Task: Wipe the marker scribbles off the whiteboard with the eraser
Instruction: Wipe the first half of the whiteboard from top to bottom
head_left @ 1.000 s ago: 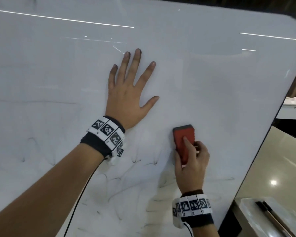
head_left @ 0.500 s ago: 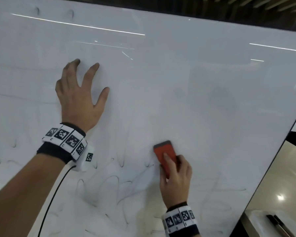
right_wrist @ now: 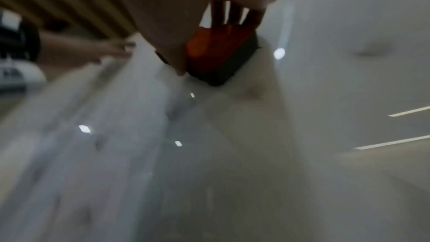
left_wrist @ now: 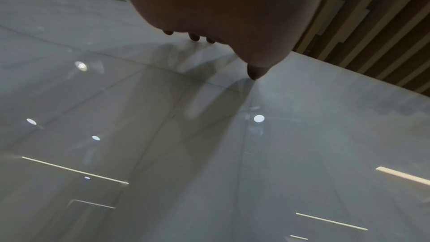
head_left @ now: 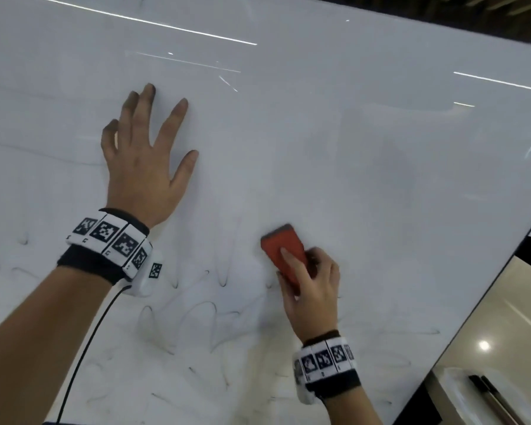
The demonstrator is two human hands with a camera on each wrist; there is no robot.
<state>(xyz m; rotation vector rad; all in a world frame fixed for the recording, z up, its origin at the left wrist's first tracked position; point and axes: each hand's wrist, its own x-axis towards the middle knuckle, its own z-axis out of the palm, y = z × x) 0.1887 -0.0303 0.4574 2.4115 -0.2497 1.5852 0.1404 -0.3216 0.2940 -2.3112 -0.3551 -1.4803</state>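
The whiteboard (head_left: 365,148) fills the head view, its upper half mostly wiped. Faint black scribbles (head_left: 196,326) run across its lower half. My right hand (head_left: 311,289) grips the red eraser (head_left: 281,248) and holds it against the board just above the scribbles. The right wrist view shows the eraser (right_wrist: 218,52) with its dark felt face on the board, blurred. My left hand (head_left: 144,154) lies flat on the board at upper left, fingers spread and straight. In the left wrist view the left hand's fingertips (left_wrist: 254,73) touch the whiteboard (left_wrist: 209,154).
The board's dark right edge (head_left: 472,302) runs diagonally down. Beyond it lies a beige floor or counter (head_left: 518,317), and a white tray (head_left: 460,397) with two dark pens (head_left: 494,400). A black cable (head_left: 83,354) hangs from my left wristband.
The view has shifted across the board. My right hand has slid the eraser left and down toward the scribbles. My left hand stays flat on the board.
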